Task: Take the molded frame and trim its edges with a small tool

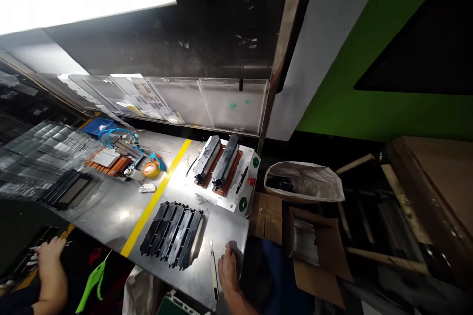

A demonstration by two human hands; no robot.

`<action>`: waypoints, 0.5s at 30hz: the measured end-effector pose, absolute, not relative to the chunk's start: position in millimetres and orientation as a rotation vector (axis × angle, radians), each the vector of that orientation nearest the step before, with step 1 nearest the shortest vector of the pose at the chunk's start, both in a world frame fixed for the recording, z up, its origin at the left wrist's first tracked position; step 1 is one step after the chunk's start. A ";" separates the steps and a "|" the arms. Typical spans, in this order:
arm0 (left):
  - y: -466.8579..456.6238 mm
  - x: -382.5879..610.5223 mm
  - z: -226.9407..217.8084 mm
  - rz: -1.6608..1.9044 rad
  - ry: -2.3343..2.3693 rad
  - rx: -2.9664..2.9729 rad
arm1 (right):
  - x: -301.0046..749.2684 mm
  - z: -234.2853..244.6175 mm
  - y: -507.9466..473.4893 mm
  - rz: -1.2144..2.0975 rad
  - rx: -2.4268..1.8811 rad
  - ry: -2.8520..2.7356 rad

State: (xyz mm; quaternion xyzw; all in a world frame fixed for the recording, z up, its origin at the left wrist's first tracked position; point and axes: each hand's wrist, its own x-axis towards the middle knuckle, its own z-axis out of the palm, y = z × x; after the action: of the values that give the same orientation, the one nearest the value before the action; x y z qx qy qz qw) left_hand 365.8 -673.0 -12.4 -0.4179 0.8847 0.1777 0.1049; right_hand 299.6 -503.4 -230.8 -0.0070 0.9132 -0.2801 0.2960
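Observation:
My right hand (228,269) lies flat on the near edge of the steel workbench (111,211), fingers slightly apart, holding nothing. A thin white stick-like tool (213,270) lies just left of it. A row of several black slatted plastic parts (173,228) sits just beyond the hand. My left hand (50,256) is at the lower left, off the bench, fingers resting on black parts in a dark tray (25,256). Whether it grips one is unclear.
A white fixture (225,174) with two black bars and green and red buttons stands at the bench's back right. A yellow stripe (157,194) splits the bench. Beyond it: tape roll (151,169), orange jig (107,161), blue hose. Cardboard boxes (318,246) and a bag-lined bin (305,182) stand right.

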 end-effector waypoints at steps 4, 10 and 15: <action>-776.3 309.5 28.6 0.462 2.691 -1.227 | 313.2 -224.6 -505.5 -0.683 -0.098 2.406; -898.7 263.3 55.8 0.260 2.799 -1.391 | 311.4 -238.2 -516.7 -0.617 -0.248 2.411; -922.9 266.7 49.4 0.278 2.838 -1.410 | 298.6 -239.4 -522.9 -0.731 -0.178 2.440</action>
State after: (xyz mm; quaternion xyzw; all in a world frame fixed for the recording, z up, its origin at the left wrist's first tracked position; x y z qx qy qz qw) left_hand 266.7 -922.9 49.4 -0.4430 0.8920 0.0873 -0.0196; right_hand 298.6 -522.9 -239.4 -0.0669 0.9145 -0.2739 0.2900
